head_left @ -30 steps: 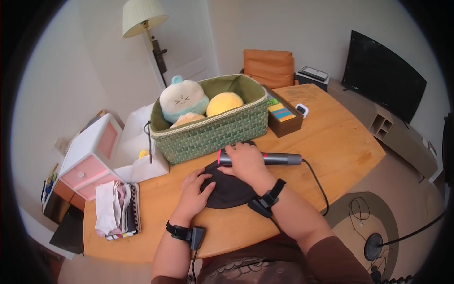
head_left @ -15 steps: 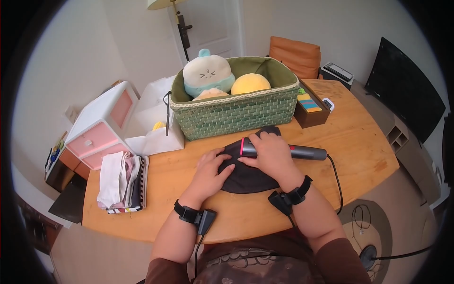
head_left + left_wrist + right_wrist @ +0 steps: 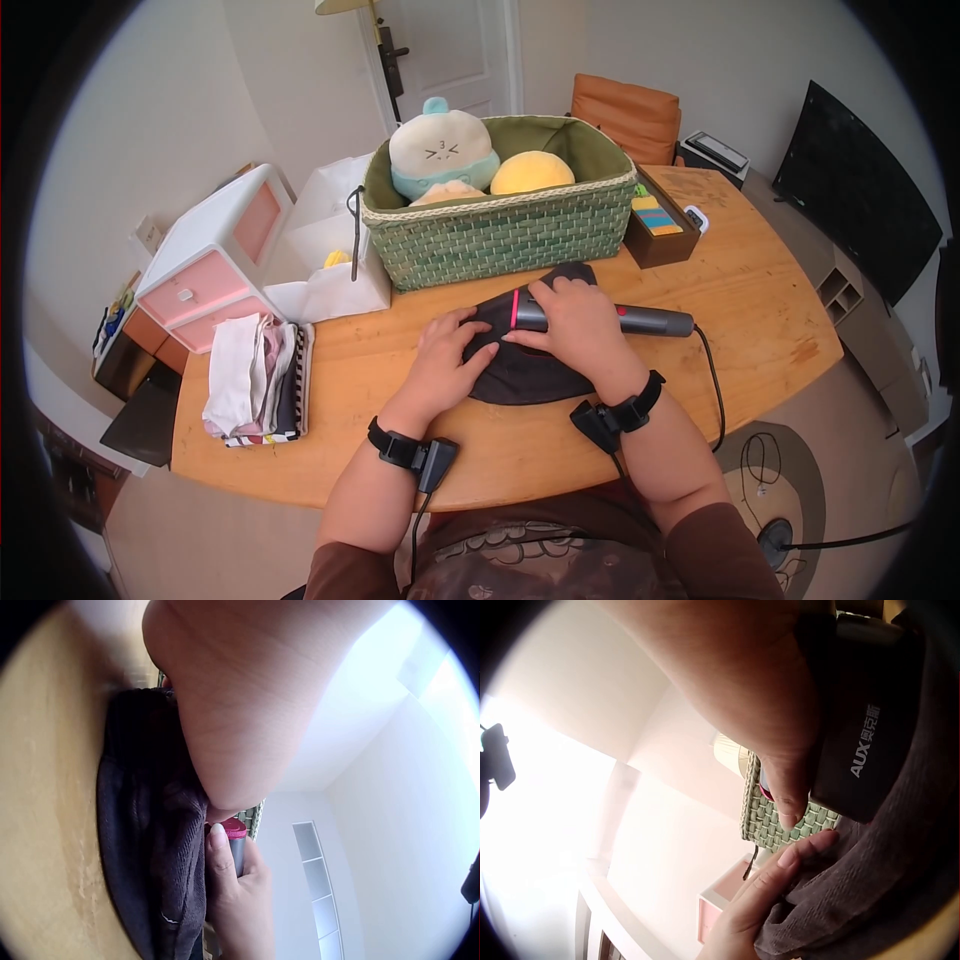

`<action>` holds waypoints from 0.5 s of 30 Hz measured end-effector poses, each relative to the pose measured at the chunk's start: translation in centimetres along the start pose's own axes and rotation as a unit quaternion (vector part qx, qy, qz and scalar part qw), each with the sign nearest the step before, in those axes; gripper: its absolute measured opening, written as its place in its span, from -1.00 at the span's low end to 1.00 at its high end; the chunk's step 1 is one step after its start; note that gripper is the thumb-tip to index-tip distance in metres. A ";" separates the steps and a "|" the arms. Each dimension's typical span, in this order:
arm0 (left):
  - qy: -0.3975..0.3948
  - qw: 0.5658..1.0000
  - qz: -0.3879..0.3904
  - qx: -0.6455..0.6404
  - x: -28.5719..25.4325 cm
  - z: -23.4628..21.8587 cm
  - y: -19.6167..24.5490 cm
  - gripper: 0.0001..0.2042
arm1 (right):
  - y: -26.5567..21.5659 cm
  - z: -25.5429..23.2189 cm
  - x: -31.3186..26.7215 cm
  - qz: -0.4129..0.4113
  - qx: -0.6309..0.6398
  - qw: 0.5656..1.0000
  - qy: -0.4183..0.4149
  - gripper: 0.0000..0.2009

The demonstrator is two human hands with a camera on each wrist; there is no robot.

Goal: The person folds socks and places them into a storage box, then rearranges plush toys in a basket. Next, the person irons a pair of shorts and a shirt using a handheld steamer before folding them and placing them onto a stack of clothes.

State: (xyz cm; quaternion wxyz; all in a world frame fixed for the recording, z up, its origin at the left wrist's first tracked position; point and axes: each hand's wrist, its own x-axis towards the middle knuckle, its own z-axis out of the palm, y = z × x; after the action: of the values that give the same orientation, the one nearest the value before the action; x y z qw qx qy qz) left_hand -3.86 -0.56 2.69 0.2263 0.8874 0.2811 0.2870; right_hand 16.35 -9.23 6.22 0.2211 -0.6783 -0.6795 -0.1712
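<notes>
Head view: right hand (image 3: 585, 325) grips the tool (image 3: 655, 320), fingers wrapped over its barrel, pink-ringed end toward the left hand (image 3: 438, 360). Left hand is fairly wide, thumb apart from fingers, resting on the dark cloth (image 3: 525, 375) at its left edge. Cloth lies under and between both hands, on the table (image 3: 500, 460). Cord (image 3: 717, 375) runs off to the right of the right hand. Basket (image 3: 500, 245) is beyond both hands; folded stack (image 3: 250, 380) well left of the left hand. Progress, my judgement: cloth laid out and tool in hand over it, so work looks underway; cloth not fully smooth, so some is left. Cannot tell how much, or if the tool is on. Right hand covers the tool's middle; contact with cloth unclear.

Left wrist view: left hand fills the top, its fingertips mostly out of sight. Cloth below it shows thick folds. Right thumb lies by the tool's pink end; rest of tool hidden.

Right wrist view: dark body with "AUX" lettering just beside the right hand, probably the tool. Left fingertips touch bunched cloth near the right thumb. Cloth's far side lost in shadow, window side washed out.
</notes>
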 end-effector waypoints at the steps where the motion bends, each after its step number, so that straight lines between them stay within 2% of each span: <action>1: -0.001 1.000 0.000 0.002 0.0 0.0 0.0 -0.63 | 0.0 0.0 0.0 -0.002 0.001 1.000 0.000 -0.40; 15: -0.003 1.000 -0.001 0.008 0.0 0.1 -0.1 -0.63 | -0.1 -0.2 -0.1 0.005 0.005 1.000 0.002 -0.41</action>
State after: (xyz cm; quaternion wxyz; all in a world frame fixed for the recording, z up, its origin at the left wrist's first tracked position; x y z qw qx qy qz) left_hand -3.84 -0.49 2.60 0.2201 0.8899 0.2837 0.2815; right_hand 16.24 -9.37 6.35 0.2268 -0.6806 -0.6760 -0.1684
